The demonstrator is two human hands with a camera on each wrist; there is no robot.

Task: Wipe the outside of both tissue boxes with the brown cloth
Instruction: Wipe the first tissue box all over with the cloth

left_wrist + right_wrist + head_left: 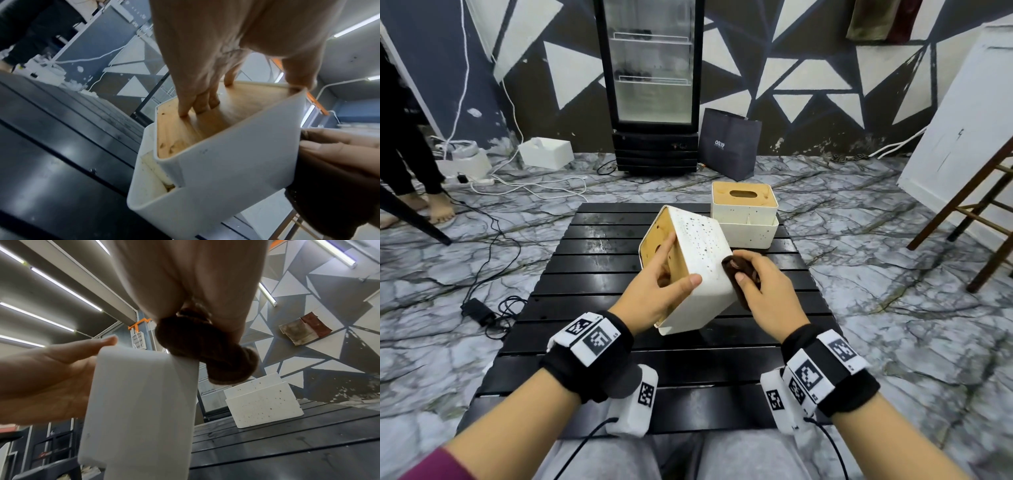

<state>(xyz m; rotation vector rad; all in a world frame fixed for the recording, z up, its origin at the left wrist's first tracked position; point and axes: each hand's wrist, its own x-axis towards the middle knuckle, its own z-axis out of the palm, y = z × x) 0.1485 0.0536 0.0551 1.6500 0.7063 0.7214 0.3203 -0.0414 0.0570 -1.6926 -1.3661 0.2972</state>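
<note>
A white speckled tissue box [698,253] with a wooden lid is tipped on its side above the black slatted table [592,260]. My left hand [661,284] grips it, fingers on the wooden lid [236,105], thumb over the white side. My right hand [760,284] holds the bunched brown cloth [739,269] against the box's right side [141,402]. The cloth [207,353] touches the box's upper edge in the right wrist view. A second tissue box [744,214] stands upright at the table's far right, also seen as the second box [263,402].
A glass-door fridge [652,85] and a dark paper bag [729,144] stand behind the table. Cables and a power adapter [477,310] lie on the marble floor at left. A wooden stool [976,219] is at right. A person's bare feet [431,209] are at far left.
</note>
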